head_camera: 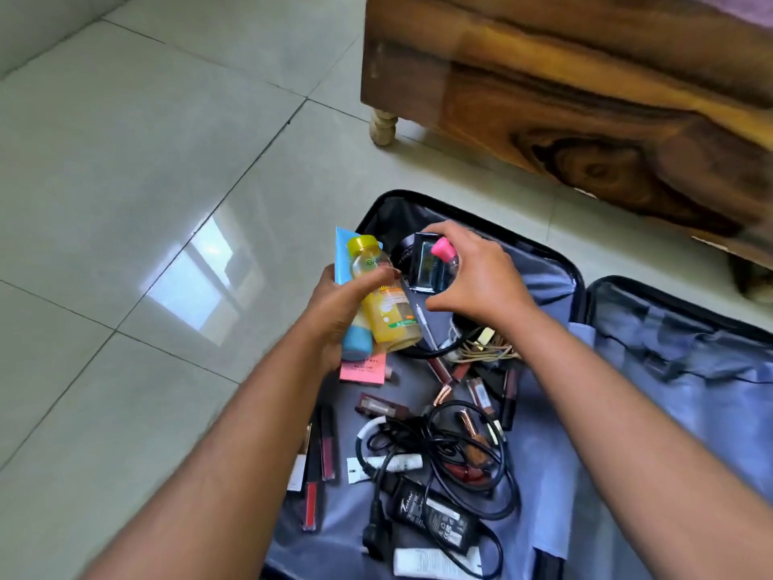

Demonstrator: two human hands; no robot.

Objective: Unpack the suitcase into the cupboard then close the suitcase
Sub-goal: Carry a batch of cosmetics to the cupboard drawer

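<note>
Suitcase cropped below, right hand hiding pink-capped bottle

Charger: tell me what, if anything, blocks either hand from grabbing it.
Nothing lies on the charger but its own black cable. Both hands are full, though: the left hand grips a yellow bottle and blue tube, the right hand a pink-capped bottle.

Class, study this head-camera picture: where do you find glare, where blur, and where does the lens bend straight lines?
Head view: window glare on the glossy floor tiles; the wooden furniture is smeared by blur; tile joints and the suitcase rim bow from the wide lens; the power adapter label stays fairly sharp.
</note>
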